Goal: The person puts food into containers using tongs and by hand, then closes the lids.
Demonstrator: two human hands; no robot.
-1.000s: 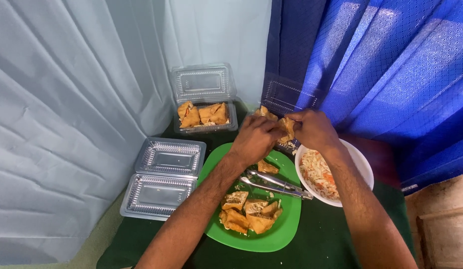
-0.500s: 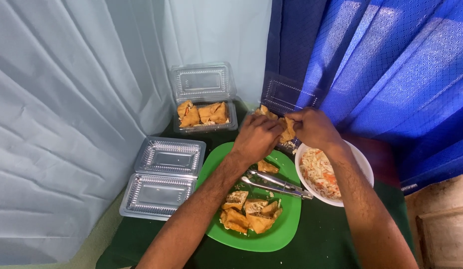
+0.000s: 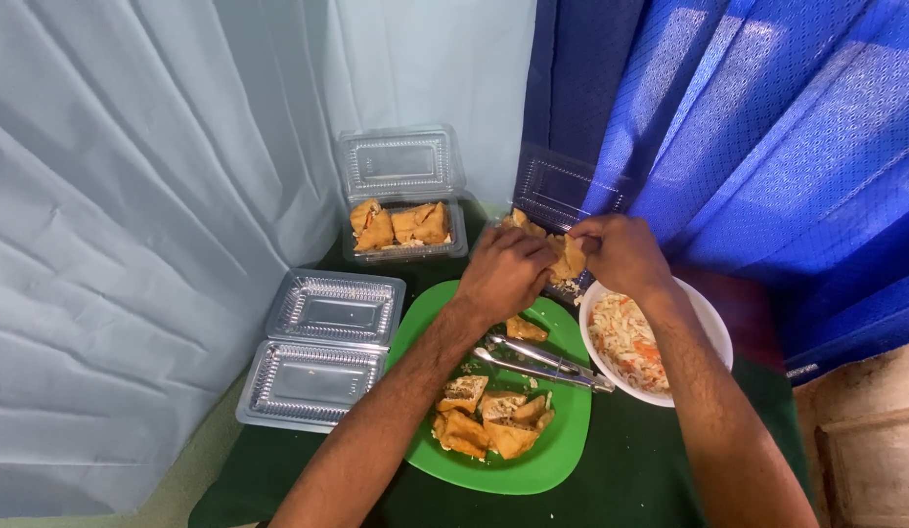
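Gripping 1 fried sandwich piece [image 3: 569,256], left hand [image 3: 503,274] and right hand [image 3: 620,256] closed.

I cannot see the clear box behind my left hand [image 3: 508,269] and right hand [image 3: 619,254]; only its open lid [image 3: 562,186] and some fried pieces [image 3: 570,256] show between my fingers. How each hand grips the piece is hidden. My forearms leave the picture at the near edge. The left arm covers part of the green plate [image 3: 562,450], and the right arm covers the near rim of the white bowl [image 3: 709,323].
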